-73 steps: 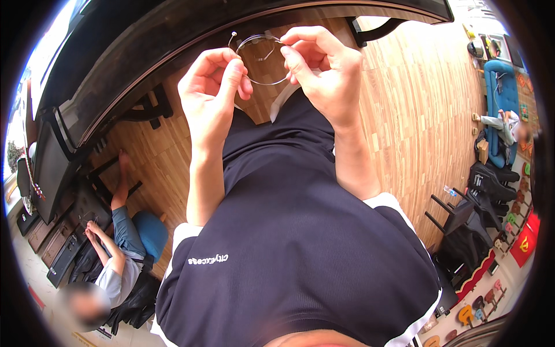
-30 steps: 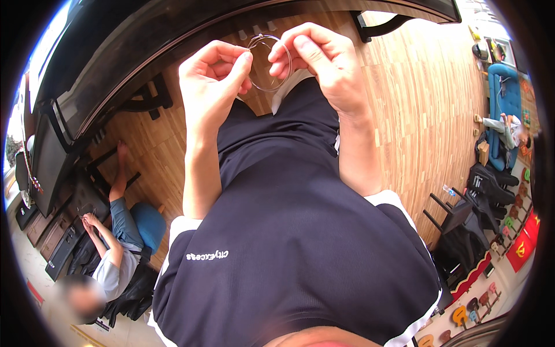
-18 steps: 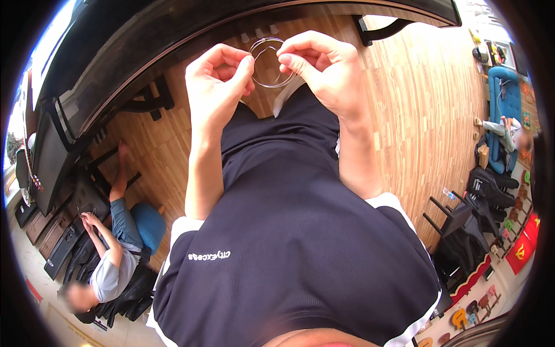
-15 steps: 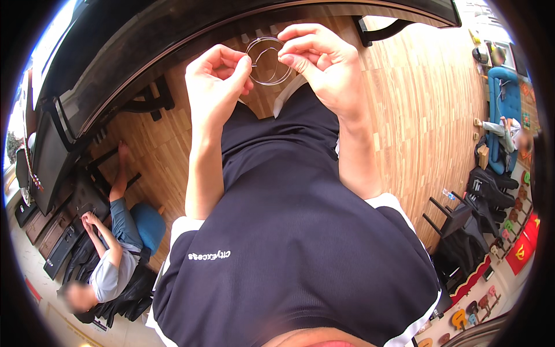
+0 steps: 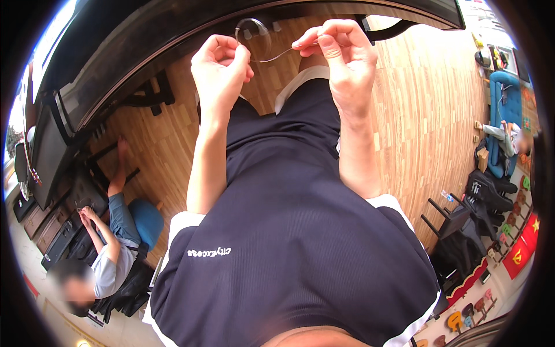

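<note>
A coil of thin, shiny string (image 5: 253, 20), like an instrument's metal string, hangs in the air between my two hands. My left hand (image 5: 219, 72) pinches the coil at its left side with thumb and fingertips. From the loop, one strand runs to the right. My right hand (image 5: 350, 66) has that strand between thumb and forefinger, with its other fingers curled. Both hands are in front of the large glossy black furniture (image 5: 144, 62), over my lap.
At lower left a person (image 5: 113, 254) sits beside a blue stool (image 5: 145, 224), hands together on something thin. Wooden floor (image 5: 413, 121) stretches to the right, with a black chair (image 5: 448, 217) and a blue sofa (image 5: 503, 110), where another person sits. Several small guitars (image 5: 455, 321) line the lower right.
My right hand has moved right, away from my left, drawing a strand out of the coil. The loop has tilted and risen slightly, and looks narrower. The person at left has moved their head.
</note>
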The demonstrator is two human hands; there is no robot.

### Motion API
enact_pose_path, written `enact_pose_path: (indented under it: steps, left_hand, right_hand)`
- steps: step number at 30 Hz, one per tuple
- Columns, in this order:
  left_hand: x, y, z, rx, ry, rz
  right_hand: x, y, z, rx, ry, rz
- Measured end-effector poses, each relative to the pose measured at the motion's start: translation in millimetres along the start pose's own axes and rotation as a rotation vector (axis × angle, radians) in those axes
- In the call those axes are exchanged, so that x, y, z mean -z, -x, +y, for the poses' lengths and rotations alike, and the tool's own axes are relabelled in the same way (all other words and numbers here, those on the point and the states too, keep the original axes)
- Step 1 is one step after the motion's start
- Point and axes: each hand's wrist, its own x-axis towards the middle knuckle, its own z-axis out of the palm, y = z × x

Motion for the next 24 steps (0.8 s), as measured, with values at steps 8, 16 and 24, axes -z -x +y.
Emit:
enact_pose_path:
  steps: [8, 16, 24]
  left_hand:
    - [17, -9, -6, 0.204, 0.548, -0.182]
    - [38, -18, -6, 0.196, 0.542, -0.306]
    - [46, -35, 3, 0.095, 0.523, -0.260]
  right_hand:
    - [22, 1, 8, -0.170, -0.231, 0.060]
    - [61, -3, 29, -0.199, -0.519, 0.244]
    - [70, -9, 27, -0.173, -0.581, 0.293]
